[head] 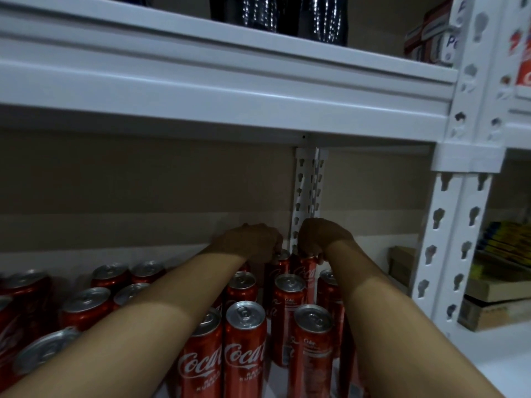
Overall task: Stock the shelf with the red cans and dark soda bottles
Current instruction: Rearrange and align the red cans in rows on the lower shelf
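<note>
Both my arms reach deep into the lower white shelf (431,366). My left hand (250,241) grips the top of a slim red can (277,268) at the back. Beside it, my right hand (321,237) grips the top of another red can (306,272). Both cans stand upright by the back wall. Rows of slim red cans (244,349) stand in front of them, and shorter red cans (86,305) fill the left side. Dark soda bottles (275,15) stand on the shelf above.
A white slotted upright (448,254) bounds the shelf on the right, and a rear post (307,196) stands just behind my hands. The upper shelf beam (230,90) hangs overhead. Cardboard boxes (494,300) sit in the neighbouring bay, and red-and-white packs (431,33) at top right.
</note>
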